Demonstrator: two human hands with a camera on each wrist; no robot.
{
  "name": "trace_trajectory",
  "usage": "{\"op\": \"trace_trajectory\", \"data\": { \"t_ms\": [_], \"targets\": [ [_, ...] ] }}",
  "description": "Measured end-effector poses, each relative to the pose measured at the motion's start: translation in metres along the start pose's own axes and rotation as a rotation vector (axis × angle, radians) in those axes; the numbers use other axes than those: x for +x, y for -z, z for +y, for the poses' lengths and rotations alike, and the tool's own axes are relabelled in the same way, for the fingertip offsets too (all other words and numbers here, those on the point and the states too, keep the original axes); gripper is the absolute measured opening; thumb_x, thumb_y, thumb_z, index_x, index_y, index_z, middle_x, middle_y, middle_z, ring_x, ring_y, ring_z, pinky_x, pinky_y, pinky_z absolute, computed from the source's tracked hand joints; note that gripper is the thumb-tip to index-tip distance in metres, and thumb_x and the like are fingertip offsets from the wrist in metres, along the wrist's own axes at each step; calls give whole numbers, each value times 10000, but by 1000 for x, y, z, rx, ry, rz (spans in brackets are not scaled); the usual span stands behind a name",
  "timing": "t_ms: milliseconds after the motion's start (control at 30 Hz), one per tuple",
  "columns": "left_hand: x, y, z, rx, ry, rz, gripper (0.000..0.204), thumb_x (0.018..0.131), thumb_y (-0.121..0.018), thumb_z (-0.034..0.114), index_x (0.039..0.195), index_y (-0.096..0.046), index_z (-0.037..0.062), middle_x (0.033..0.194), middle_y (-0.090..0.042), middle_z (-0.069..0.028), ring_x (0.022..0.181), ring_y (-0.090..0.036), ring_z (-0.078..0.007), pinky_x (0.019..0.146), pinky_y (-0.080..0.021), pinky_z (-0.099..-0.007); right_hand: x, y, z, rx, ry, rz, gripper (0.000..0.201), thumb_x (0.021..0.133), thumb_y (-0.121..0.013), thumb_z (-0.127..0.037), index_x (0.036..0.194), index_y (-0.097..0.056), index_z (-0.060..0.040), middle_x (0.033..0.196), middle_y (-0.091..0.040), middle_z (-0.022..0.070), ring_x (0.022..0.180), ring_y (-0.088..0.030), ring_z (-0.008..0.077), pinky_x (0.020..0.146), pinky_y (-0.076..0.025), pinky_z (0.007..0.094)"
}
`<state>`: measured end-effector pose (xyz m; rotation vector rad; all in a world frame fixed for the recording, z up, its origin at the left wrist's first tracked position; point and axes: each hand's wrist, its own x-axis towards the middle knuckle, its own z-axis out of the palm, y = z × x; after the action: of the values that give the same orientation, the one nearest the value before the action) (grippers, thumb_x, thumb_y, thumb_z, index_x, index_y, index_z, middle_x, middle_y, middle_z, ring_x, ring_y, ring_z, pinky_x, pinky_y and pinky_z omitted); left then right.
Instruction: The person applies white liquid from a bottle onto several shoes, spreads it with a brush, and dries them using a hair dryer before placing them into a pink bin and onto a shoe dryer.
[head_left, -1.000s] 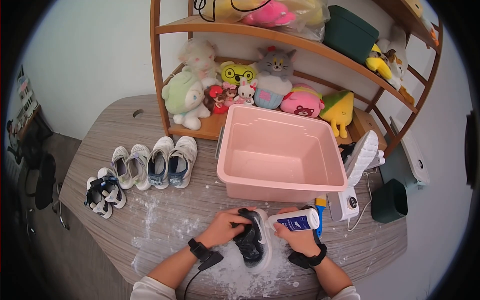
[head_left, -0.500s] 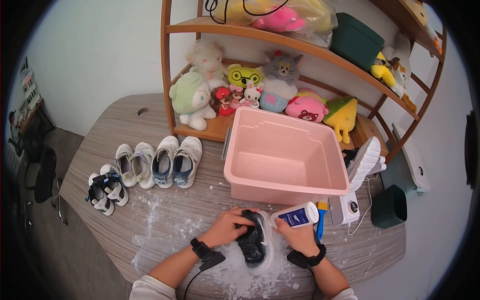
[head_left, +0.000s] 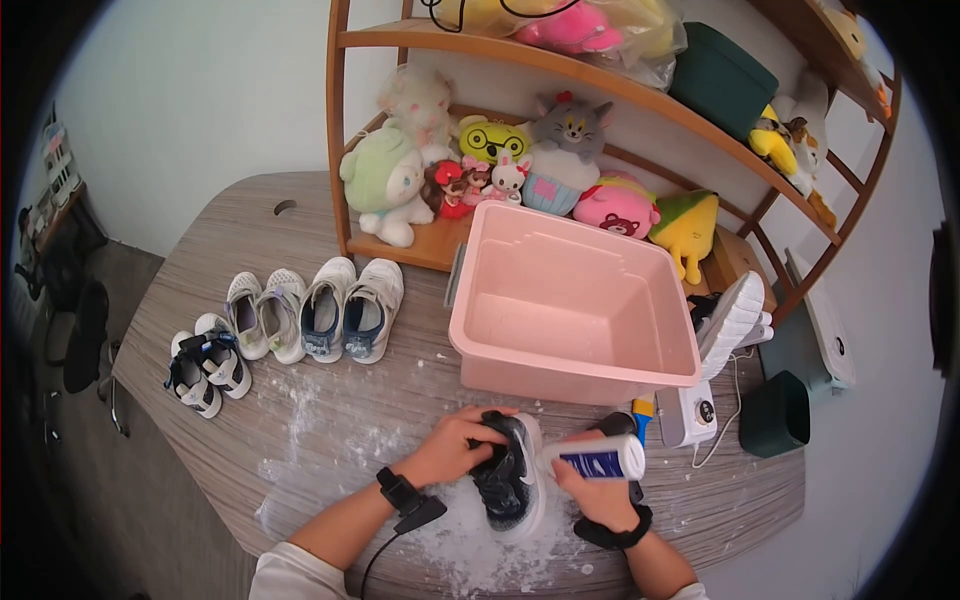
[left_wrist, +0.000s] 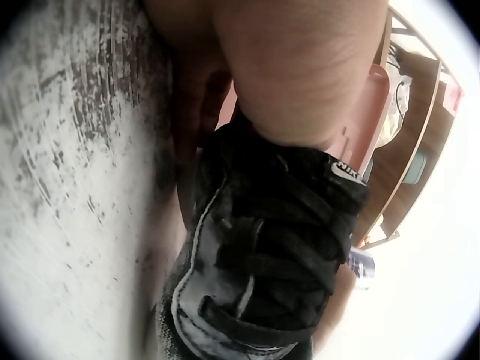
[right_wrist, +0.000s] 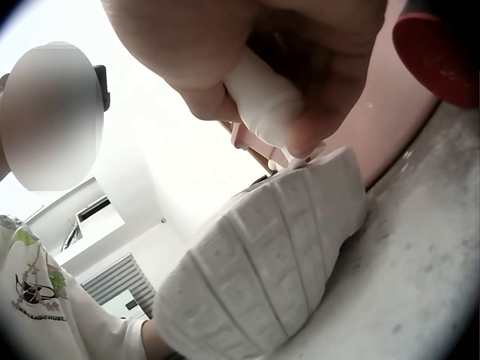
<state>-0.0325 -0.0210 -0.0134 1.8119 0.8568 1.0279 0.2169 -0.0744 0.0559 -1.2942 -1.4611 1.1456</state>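
Note:
A black sneaker (head_left: 505,490) with a white sole and a Nike label on its tongue lies tipped on its side on the table. My left hand (head_left: 445,448) grips it at the ankle opening, and black laces (left_wrist: 277,255) face the left wrist view. In my right hand (head_left: 602,495) is a white bottle (head_left: 628,457) with a blue label, held nearly level, its narrow end pointing at the sneaker. The right wrist view shows that white end (right_wrist: 266,105) close over the grooved sole (right_wrist: 255,277).
White residue (head_left: 480,565) covers the table around the sneaker. A pink bin (head_left: 540,380) stands behind my hands. Beside it are a blue-handled brush (head_left: 641,428) and a white device (head_left: 688,418) bearing a white-soled shoe (head_left: 730,325). Several light shoes (head_left: 372,310) stand at left.
The bottle has dipped from a tilt to nearly level and shifted slightly right with my right hand. My left hand keeps its grip on the sneaker. The head view has shifted a little.

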Motion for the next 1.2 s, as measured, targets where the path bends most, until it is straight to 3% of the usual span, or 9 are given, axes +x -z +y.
{"op": "trace_trajectory", "data": {
  "t_ms": [133,200,333,400,800,867,933,1000,1200],
  "targets": [
    [0,-1,-5,-2,11,-23,305,777,-680,-46,1044,-783,59,1407,-650,-107,1268,-608,-329,1074,-484,-408,-43,14,12,-20,-58,-51,351,809,-861,-128,1074,-681,15,958,-687,82,853,-662,135,746,-541,287],
    [0,-1,-4,4,-7,-13,306,776,-675,-53,1042,-782,52,1407,-650,-112,1268,-610,-327,1073,-484,-408,-55,16,2,-206,150,-67,366,793,-874,-135,1069,-692,22,901,-708,94,788,-684,161,719,-553,295],
    [1,0,0,1,6,-19,311,773,-671,-59,1044,-781,46,1405,-652,-114,1269,-612,-320,1072,-485,-403,-71,13,-9,-219,256,-112,312,781,-863,-134,1018,-713,3,933,-719,111,803,-706,208,728,-562,327],
    [1,0,0,11,-2,-16,313,771,-669,-62,1045,-780,40,1403,-652,-117,1266,-617,-316,1066,-489,-398,-71,11,-4,-306,445,-114,324,767,-872,-129,1020,-722,7,928,-728,116,782,-716,243,720,-572,344],
    [2,1,5,-95,48,-19,276,764,-627,-132,994,-754,-48,1385,-651,-190,1246,-639,-310,1057,-486,-364,-79,9,6,-375,623,-82,360,746,-874,-127,1038,-717,14,937,-736,133,775,-735,286,705,-591,355],
    [2,1,6,-80,29,-36,278,760,-626,-135,994,-751,-54,1384,-651,-189,1234,-645,-301,1055,-482,-355,-77,19,10,-449,754,-300,895,752,-895,-188,1475,-404,6,1151,-682,193,1027,-675,415,866,-560,461],
    [1,1,7,-88,60,-28,316,749,-642,-115,1022,-763,-12,1382,-657,-146,1246,-641,-300,1059,-492,-359,-71,25,6,-446,777,-243,823,802,-852,-165,1478,-421,18,1038,-711,224,897,-711,430,779,-591,447],
    [1,2,9,-84,59,-41,318,759,-635,-117,1032,-762,-16,1379,-658,-151,1235,-648,-299,1052,-496,-355,-66,30,-1,-479,671,-39,370,734,-882,-134,1027,-709,13,971,-736,138,815,-738,292,734,-590,365],
    [3,1,14,-57,23,-31,278,818,-626,-94,1059,-749,-33,1358,-662,-182,1207,-656,-315,1039,-502,-367,-68,81,24,-440,476,233,360,712,-785,-32,1034,-628,-68,1029,-724,135,891,-714,288,803,-562,373]
  ]
}}
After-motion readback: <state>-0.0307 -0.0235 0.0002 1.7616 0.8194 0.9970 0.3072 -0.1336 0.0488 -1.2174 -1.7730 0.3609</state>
